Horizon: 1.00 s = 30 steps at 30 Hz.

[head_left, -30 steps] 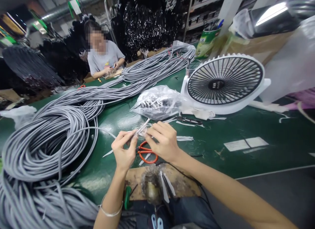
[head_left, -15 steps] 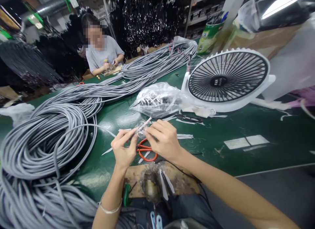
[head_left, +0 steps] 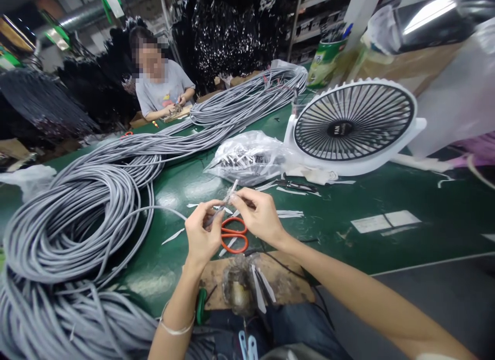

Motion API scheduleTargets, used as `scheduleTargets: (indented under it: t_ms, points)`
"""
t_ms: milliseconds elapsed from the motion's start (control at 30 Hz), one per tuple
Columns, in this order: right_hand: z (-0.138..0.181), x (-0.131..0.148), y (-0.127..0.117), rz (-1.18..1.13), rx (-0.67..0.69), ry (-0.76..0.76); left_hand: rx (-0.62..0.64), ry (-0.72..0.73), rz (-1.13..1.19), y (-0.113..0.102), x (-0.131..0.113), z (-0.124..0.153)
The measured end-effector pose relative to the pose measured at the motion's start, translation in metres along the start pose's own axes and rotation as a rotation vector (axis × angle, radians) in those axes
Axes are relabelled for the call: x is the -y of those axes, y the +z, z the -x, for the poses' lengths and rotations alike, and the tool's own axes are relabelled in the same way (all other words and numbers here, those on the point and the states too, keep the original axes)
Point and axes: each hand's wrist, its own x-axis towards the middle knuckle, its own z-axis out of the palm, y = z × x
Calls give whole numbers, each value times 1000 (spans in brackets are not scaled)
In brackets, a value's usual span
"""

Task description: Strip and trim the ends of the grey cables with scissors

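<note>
Left hand [head_left: 201,234] and right hand [head_left: 260,215] pinch a thin cable end [head_left: 228,196], slanting up and right, above scissors [head_left: 233,234].

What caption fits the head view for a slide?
Left hand and right hand pinch a clear sleeve above orange scissors on a green table.

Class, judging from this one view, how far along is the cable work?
Looks done: white strips lie scattered on the table. In hand: left hand and right hand pinch one grey cable end above the orange scissors. Left: large grey coils remain.
</note>
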Motion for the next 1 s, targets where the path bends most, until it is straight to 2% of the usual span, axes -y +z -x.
scheduleTargets:
  t_ms: [133, 233, 400, 467, 567, 600, 633, 700, 767, 833, 900, 1000]
  points:
    - [-2, -3, -4, 24, -10, -6, 146, 81, -63, -2, 3, -2]
    - [-3, -5, -3, -7, -9, 57, 268, 129, -110, -5, 4, -3]
    - [-7, -9, 0, -217, -6, 206, 310, 172, -87, -6, 8, -3]
    - [-17, -13, -10, -358, -85, 292, 308, 203, -15, -5, 10, 0]
    - [-36, -19, -34, -581, -413, 442, 316, 226, 167, -4, 10, 3]
    - [-41, -20, -40, -634, -481, 442, 312, 199, 246, -3, 10, 3]
    - [-43, -19, -42, -688, -491, 429, 294, 150, 339, -3, 10, 3]
    - [-41, -15, -37, -780, -311, 442, 245, 31, 550, -4, 10, 2]
    - [-31, -7, -24, -849, 28, 473, 216, -75, 742, -5, 11, 0]
    - [-21, 0, -11, -901, 280, 452, 237, -153, 861, -5, 12, -1]
    - [-14, 3, -3, -944, 398, 434, 291, -196, 932, -4, 11, -1]
    - [-10, 4, 2, -973, 362, 470, 345, -237, 996, -1, 9, -1]
